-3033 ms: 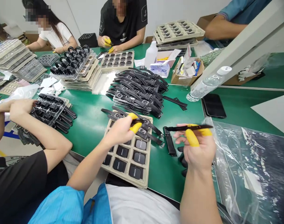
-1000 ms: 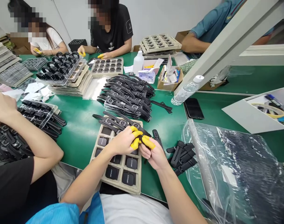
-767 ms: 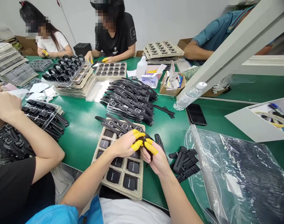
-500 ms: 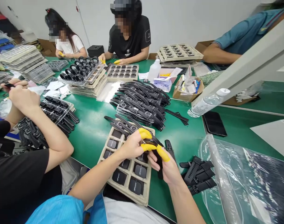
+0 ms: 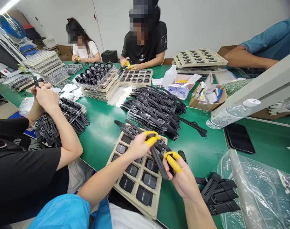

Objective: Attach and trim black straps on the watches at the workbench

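Observation:
My left hand (image 5: 143, 143), with yellow finger cots, pinches a dark smartwatch (image 5: 151, 136) above the tray; a black strap (image 5: 159, 162) hangs from it towards my right hand. My right hand (image 5: 180, 173), also in yellow finger cots, is closed on a black watch strap (image 5: 171, 167), mostly hidden by the fingers. The two hands are apart. Beneath them lies a beige tray (image 5: 156, 190) whose compartments hold square black pieces with white lettering (image 5: 144, 195). Several strapped watches (image 5: 130, 129) lie across its far end.
A large stack of strapped watches (image 5: 156, 108) stands beyond the tray. Loose straps (image 5: 221, 194) lie at right, beside a clear plastic bag (image 5: 261, 187). A phone (image 5: 240, 137) and water bottle (image 5: 232, 113) are farther right. A co-worker's arm (image 5: 68, 136) is at left.
My hands have drawn apart; before, they met at the watch. The right hand has come away with the strap piece, and the camera view has shifted left.

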`<state>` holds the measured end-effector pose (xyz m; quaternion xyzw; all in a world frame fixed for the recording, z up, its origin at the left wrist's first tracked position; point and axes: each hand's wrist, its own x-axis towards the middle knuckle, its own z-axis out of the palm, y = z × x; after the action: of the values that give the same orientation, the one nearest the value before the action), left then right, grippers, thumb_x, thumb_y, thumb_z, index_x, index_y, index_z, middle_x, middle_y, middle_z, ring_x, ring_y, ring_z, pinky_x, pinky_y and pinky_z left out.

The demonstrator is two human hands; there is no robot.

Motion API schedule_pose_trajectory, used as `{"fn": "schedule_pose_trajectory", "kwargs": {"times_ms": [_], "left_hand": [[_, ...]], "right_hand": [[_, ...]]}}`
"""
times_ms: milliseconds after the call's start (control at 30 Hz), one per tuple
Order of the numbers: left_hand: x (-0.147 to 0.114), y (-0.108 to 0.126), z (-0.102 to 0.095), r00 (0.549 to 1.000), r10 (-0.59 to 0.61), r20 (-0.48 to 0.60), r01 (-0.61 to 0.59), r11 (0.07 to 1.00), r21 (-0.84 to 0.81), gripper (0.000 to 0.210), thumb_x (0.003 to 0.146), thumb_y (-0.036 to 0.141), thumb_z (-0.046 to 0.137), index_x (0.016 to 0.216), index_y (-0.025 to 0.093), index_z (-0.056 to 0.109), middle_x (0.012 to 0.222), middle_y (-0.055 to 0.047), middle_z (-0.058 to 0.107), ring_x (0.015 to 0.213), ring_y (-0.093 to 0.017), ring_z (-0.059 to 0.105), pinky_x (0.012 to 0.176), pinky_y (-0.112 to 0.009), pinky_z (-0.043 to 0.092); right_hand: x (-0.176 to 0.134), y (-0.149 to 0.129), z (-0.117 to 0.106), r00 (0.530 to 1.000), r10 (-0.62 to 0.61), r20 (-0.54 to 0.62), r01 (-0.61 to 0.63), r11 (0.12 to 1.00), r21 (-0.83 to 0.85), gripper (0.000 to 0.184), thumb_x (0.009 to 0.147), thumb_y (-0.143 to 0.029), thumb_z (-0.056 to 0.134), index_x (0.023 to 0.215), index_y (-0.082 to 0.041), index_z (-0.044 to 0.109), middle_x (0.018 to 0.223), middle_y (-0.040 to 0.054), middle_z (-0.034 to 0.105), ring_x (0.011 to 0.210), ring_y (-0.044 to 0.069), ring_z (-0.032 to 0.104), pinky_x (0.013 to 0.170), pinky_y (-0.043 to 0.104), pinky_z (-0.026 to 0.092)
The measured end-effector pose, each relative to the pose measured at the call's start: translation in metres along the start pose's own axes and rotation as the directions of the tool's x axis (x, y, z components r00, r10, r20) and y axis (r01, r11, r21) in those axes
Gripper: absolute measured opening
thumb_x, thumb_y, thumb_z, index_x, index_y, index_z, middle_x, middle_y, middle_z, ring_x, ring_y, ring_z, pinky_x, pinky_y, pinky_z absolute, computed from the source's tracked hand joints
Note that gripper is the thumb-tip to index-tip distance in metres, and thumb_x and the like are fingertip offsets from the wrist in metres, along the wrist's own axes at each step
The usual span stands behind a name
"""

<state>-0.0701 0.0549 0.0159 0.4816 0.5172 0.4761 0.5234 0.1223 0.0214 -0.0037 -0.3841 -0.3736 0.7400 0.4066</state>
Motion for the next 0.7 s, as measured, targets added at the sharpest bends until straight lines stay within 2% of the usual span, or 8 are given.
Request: {"fn": "schedule_pose_trajectory", "kwargs": {"times_ms": [67,133,167,267,467,600,700], "left_hand": [[-0.007,-0.005,0.009,0.976,0.081,0.203,-0.13,0.962,0.24,0.034,0.096,0.029,0.057,0.128,0.019,0.067,0.128,-0.01,0.076,0.098,-0.02,0.076,0.087,-0.034,0.065],[-0.011,-0.006,0.012,0.925,0.169,0.339,-0.305,0.862,0.404,0.04,0.096,0.021,0.054,0.134,0.02,0.067,0.135,-0.011,0.072,0.126,-0.024,0.068,0.113,-0.041,0.055],[-0.012,-0.006,0.011,0.903,0.192,0.383,-0.364,0.815,0.451,0.043,0.095,0.019,0.053,0.136,0.019,0.066,0.138,-0.012,0.07,0.132,-0.025,0.065,0.118,-0.042,0.051],[-0.012,-0.002,0.006,0.863,0.182,0.471,-0.436,0.74,0.513,0.051,0.092,0.012,0.049,0.141,0.018,0.062,0.141,-0.014,0.066,0.134,-0.025,0.063,0.117,-0.042,0.051],[-0.011,-0.001,0.002,0.81,0.165,0.562,-0.505,0.684,0.527,0.059,0.086,0.006,0.046,0.142,0.014,0.061,0.144,-0.016,0.062,0.136,-0.026,0.061,0.117,-0.041,0.052],[-0.011,-0.001,0.002,0.793,0.202,0.575,-0.538,0.674,0.506,0.054,0.089,0.008,0.045,0.14,0.014,0.061,0.141,-0.017,0.063,0.135,-0.026,0.062,0.117,-0.041,0.052],[-0.012,-0.001,0.004,0.806,0.207,0.555,-0.533,0.661,0.528,0.05,0.094,0.011,0.042,0.14,0.016,0.06,0.139,-0.016,0.064,0.133,-0.025,0.063,0.115,-0.042,0.053]], "right_hand": [[0.0,0.003,0.0,1.0,0.003,-0.001,-0.003,1.0,0.003,0.038,0.09,-0.056,0.08,0.097,-0.022,0.063,0.07,-0.002,0.056,0.048,0.008,0.041,0.045,0.022,0.038],[-0.001,0.005,0.002,1.0,0.006,-0.001,-0.006,1.0,-0.001,0.036,0.091,-0.054,0.079,0.092,-0.022,0.063,0.071,-0.001,0.057,0.05,0.009,0.042,0.045,0.023,0.039],[-0.001,0.006,0.003,1.0,0.006,-0.001,-0.006,1.0,-0.003,0.036,0.091,-0.054,0.078,0.09,-0.021,0.063,0.07,-0.0006,0.057,0.05,0.009,0.041,0.045,0.023,0.039],[-0.004,0.005,0.007,1.0,0.018,0.003,-0.018,1.0,0.0,0.037,0.091,-0.054,0.078,0.087,-0.02,0.063,0.065,-0.0011,0.054,0.05,0.01,0.037,0.044,0.023,0.036],[-0.004,0.005,0.004,0.995,0.083,0.053,-0.083,0.996,0.01,0.044,0.088,-0.058,0.08,0.079,-0.02,0.06,0.054,-0.004,0.046,0.047,0.009,0.03,0.043,0.022,0.029],[-0.002,0.005,0.001,0.991,0.094,0.098,-0.098,0.994,0.037,0.043,0.088,-0.057,0.08,0.08,-0.02,0.06,0.049,-0.006,0.042,0.045,0.008,0.026,0.042,0.021,0.025],[-0.001,0.004,0.004,0.994,0.078,0.07,-0.087,0.988,0.129,0.042,0.086,-0.054,0.083,0.08,-0.02,0.058,0.05,-0.007,0.041,0.044,0.007,0.024,0.04,0.02,0.023]]}}
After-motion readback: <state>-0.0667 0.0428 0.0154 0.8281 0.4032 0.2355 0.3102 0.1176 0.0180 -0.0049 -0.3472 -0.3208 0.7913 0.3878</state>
